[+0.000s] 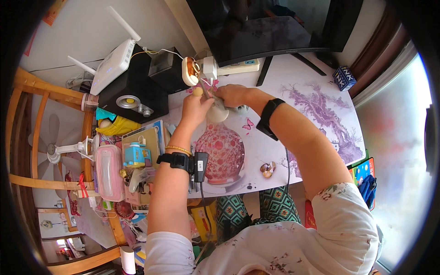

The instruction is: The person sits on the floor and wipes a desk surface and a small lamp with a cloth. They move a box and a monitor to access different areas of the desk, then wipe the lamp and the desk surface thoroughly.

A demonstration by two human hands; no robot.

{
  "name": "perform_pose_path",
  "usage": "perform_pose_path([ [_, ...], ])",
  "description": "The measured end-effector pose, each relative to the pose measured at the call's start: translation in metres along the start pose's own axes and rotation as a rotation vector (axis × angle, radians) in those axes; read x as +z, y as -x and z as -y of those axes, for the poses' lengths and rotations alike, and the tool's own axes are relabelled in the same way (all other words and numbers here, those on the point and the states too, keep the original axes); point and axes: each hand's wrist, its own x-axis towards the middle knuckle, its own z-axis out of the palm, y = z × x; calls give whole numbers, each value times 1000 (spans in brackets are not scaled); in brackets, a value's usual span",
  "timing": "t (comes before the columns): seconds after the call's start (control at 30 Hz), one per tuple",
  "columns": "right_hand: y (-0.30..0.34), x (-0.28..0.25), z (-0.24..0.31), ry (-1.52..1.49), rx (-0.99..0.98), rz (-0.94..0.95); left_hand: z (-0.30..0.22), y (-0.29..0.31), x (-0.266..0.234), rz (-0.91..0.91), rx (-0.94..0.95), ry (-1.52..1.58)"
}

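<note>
- Desk [321, 137] with a white printed mat: purple tree at 3 o'clock, red patterned vase picture at centre.
- Dark monitor [270, 36] at 12 o'clock, on black legs.
- Black speaker box [130, 94] at 10 o'clock, white router [112, 64] lying on top of it.
- Pink case [109, 172] at 9 o'clock, among clutter.
- Right hand [233, 95], wrist in a black band, curled shut on the top of a small pale rounded object [216, 112], just above the vase picture.
- Left hand [196, 107] touching the same object from the left, fingers closed around a thin stick-like tool [204, 89]; exact hold hard to tell.
- Small shell-like trinket [267, 169] at 5 o'clock, well apart from the hands.
</note>
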Motion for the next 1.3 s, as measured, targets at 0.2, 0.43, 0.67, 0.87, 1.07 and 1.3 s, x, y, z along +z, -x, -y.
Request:
perform_pose_path([
  [0.2,31,-12,8,461,196,-164,6,0,1,14,-41,36],
  [0.43,37,17,12,380,4,-112,11,-3,3,18,-37,47],
  [0.67,46,-13,8,272,76,-231,9,-3,-2,37,-47,16],
  [0.87,57,29,11,276,45,-184,16,-3,2,40,-33,51],
  [1.07,43,19,12,278,55,-135,4,-2,2,41,-72,46],
  [1.3,52,20,3,223,-41,-161,15,-2,1,33,-13,26],
])
